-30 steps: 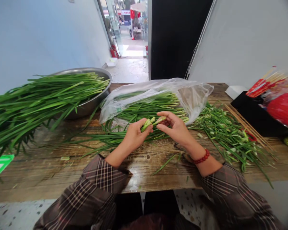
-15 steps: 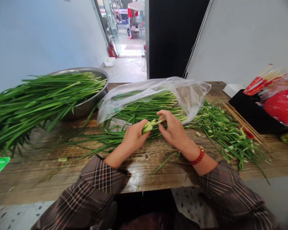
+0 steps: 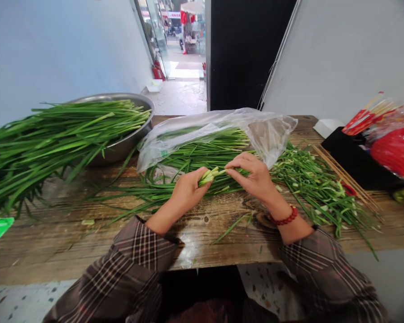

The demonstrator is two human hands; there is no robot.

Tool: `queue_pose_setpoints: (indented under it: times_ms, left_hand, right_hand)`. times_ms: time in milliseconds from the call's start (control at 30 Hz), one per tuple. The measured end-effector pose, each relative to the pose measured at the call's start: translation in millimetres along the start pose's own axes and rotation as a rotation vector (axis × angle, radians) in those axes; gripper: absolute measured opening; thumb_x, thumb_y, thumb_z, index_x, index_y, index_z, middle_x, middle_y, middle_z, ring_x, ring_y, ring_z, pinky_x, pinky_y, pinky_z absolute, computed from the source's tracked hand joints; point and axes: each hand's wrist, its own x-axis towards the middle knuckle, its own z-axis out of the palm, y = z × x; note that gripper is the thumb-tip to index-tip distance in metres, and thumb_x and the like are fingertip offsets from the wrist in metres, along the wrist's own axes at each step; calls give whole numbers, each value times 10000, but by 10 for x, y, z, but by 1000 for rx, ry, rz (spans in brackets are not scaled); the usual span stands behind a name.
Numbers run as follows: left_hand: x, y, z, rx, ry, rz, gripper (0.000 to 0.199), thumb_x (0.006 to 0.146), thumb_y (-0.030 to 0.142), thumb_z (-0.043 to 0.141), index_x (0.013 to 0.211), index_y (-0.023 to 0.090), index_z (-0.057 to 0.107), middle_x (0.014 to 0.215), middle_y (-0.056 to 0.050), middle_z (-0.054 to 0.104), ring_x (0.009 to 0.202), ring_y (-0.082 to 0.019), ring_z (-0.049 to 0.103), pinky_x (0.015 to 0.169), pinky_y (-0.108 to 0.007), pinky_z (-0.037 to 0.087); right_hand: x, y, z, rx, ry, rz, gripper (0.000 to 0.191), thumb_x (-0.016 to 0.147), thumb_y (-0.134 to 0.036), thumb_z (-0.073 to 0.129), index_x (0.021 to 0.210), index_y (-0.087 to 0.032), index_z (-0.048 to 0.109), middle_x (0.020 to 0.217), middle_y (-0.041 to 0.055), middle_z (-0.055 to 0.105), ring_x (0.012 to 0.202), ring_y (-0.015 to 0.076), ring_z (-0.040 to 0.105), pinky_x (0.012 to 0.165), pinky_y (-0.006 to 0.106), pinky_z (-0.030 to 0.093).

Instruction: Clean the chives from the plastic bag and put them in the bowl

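My left hand (image 3: 189, 188) is closed around a small bunch of green chives (image 3: 207, 176), with the pale cut ends poking out toward the right. The thumb and forefinger of my right hand (image 3: 252, 175) pinch the tip of one pale stalk at the end of that bunch. Behind both hands, more chives (image 3: 205, 150) lie partly under a clear plastic bag (image 3: 269, 134). A loose heap of trimmings (image 3: 309, 184) spreads over the table right of my right hand.
A steel basin (image 3: 144, 123) at the left holds a big pile of long chives (image 3: 63, 130). Thin wooden sticks (image 3: 346, 179) and a black box (image 3: 360, 161) are at the right, beside a red bagged item (image 3: 399, 150). The wooden table (image 3: 128, 251) has a near edge.
My right hand has shifted slightly right and its fingers now pinch the stalk tip more narrowly. My left hand has stayed nearly still with the bunch.
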Motion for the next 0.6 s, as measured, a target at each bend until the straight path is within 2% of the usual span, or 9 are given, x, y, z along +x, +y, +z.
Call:
queue_pose_setpoints:
  times_ms: [100, 233, 300, 367, 400, 433, 533, 567, 600]
  left_hand:
    - [-2, 19, -2, 3, 13, 1, 223, 885, 309, 476, 696, 195, 445, 650, 41, 495, 603, -115, 429, 581, -241, 297]
    - [-2, 2, 5, -10, -1, 9, 197, 888, 303, 472, 722, 197, 468, 644, 41, 485, 602, -119, 426, 588, -241, 302]
    - [2, -23, 9, -13, 6, 0, 205, 889, 311, 469, 720, 196, 461, 636, 40, 470, 599, -120, 416, 586, -240, 298]
    - [9, -45, 9, -12, 34, -24, 236, 889, 326, 469, 696, 194, 433, 627, 41, 451, 595, -117, 403, 582, -240, 286]
    - [13, -53, 9, -15, 46, -33, 253, 890, 332, 468, 685, 193, 418, 624, 42, 443, 593, -115, 397, 581, -239, 280]
    - [16, -58, 9, -21, 54, -38, 265, 890, 337, 467, 677, 191, 409, 621, 43, 436, 591, -113, 393, 581, -238, 275]
    - [22, -64, 8, -50, 53, -34, 276, 893, 346, 468, 675, 185, 417, 620, 46, 431, 594, -108, 392, 584, -235, 276]
    - [22, -64, 8, -59, 53, -33, 270, 894, 346, 470, 682, 182, 431, 621, 46, 435, 596, -108, 395, 586, -234, 280]
    - [22, -63, 8, -67, 52, -33, 263, 895, 344, 472, 691, 180, 446, 624, 46, 442, 599, -108, 401, 589, -233, 286]
  right_hand:
    - [-15, -29, 106, 106, 91, 101, 89, 860, -240, 627, 796, -229, 689, 798, 20, 655, 782, 164, 587, 724, 304, 462]
    - [-34, 17, 193, 344, 176, 341, 116, 838, -302, 640, 782, -205, 669, 756, 3, 632, 699, 135, 555, 648, 265, 433]
    - [-38, 70, 146, 421, 254, 427, 162, 842, -352, 629, 803, -198, 662, 717, -11, 610, 637, 119, 524, 615, 254, 421]
    - [-35, 109, 23, 371, 294, 427, 200, 855, -380, 614, 801, -194, 661, 692, -15, 598, 619, 115, 510, 606, 251, 417]
    - [-32, 117, -54, 305, 246, 391, 225, 870, -383, 598, 772, -192, 662, 680, -11, 596, 627, 119, 516, 618, 256, 422]
    - [-27, 117, -132, 238, 131, 335, 251, 885, -379, 585, 740, -191, 667, 675, -3, 601, 644, 126, 531, 639, 264, 433]
    - [-17, 96, -289, 117, -328, 128, 269, 896, -348, 586, 699, -193, 685, 805, 42, 658, 780, 159, 605, 768, 311, 478]
    - [-15, 92, -306, 99, -404, 75, 236, 889, -333, 596, 720, -197, 690, 893, 58, 668, 855, 176, 620, 825, 336, 484]
    - [-15, 92, -308, 79, -413, 43, 184, 876, -319, 613, 757, -202, 690, 979, 71, 665, 931, 194, 620, 868, 360, 485]
